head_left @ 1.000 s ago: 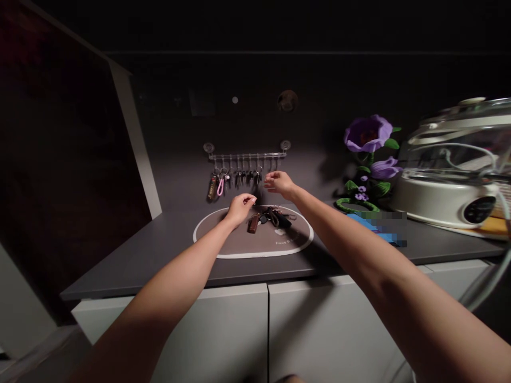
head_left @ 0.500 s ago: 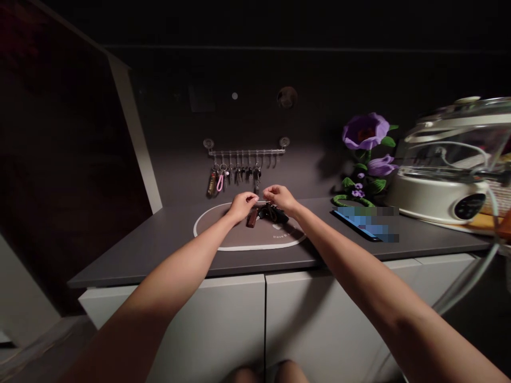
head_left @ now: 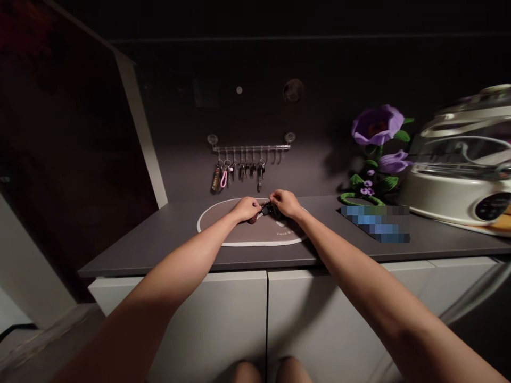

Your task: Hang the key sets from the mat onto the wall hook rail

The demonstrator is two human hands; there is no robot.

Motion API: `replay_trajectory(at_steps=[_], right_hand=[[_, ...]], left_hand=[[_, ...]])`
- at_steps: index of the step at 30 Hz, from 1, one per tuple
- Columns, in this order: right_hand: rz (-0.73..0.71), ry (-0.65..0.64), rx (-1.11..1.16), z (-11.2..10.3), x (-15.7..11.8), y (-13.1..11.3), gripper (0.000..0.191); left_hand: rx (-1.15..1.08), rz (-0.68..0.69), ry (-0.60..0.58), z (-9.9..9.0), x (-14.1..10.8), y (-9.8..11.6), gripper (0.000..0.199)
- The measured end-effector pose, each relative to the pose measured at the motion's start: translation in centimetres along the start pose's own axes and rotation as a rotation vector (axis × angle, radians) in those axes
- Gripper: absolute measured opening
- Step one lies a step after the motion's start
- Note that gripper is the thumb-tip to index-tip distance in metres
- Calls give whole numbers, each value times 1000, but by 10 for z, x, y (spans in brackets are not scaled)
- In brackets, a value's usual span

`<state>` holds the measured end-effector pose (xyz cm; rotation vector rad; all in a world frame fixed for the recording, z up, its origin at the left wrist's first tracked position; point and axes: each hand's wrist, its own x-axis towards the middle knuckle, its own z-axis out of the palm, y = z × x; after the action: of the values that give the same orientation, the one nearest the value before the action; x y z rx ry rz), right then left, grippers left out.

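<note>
A brown oval mat with a white rim (head_left: 255, 244) lies on the dark counter. My left hand (head_left: 246, 209) is closed over its middle, with the fingertips at a small brown item (head_left: 253, 218) that it partly covers. Close by on the right, my right hand (head_left: 285, 202) pinches at a dark bundle (head_left: 272, 210) on the mat. That bundle looks like keys or a strap, but it is too small and dark to tell. Behind the hands, several keys (head_left: 260, 175) and a pink loop (head_left: 224, 177) hang from a clear hook rail (head_left: 251, 148) on the wall.
A dark flat device with a blurred screen (head_left: 373, 223) lies right of the mat. Behind it stand purple flowers (head_left: 378, 125) with a green base. A cream appliance with a clear cover (head_left: 443, 191) fills the right end. White cabinet doors (head_left: 223, 319) are below the counter.
Both hands have come down onto the items on the mat, and their fingers have closed at them. The camera view has shifted slightly, so the appliance sits farther right.
</note>
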<state>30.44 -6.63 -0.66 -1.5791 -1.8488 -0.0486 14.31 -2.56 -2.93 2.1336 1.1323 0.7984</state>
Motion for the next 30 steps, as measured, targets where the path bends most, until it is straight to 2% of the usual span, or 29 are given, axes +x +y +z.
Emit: replay_trajectory(at_steps=[3, 6, 10, 13, 16, 20, 25, 30], right_hand=[[-15, -8, -40, 1, 0, -2, 16], [-15, -12, -67, 1, -1, -3, 17], [-17, -7, -81, 2, 0, -2, 17], [-27, 3, -64, 3, 1, -1, 17], [-38, 16, -45, 4, 1, -1, 16], [-57, 33, -31, 4, 2, -2, 15], [-71, 60, -6, 5, 2, -3, 16], [-85, 65, 41, 4, 1, -6, 16]], left_hand=[[-46, -21, -18, -2, -3, 3, 15], [-79, -25, -98, -5, -5, 8, 14], [-20, 2, -160, -9, -6, 10, 13], [28, 34, -147, -11, -6, 10, 15], [-10, 19, -63, -11, -8, 12, 15], [-214, -53, 38, -9, -7, 13, 10], [-576, -132, 34, -11, -1, 12, 8], [-821, -119, 137, -16, 4, 13, 14]])
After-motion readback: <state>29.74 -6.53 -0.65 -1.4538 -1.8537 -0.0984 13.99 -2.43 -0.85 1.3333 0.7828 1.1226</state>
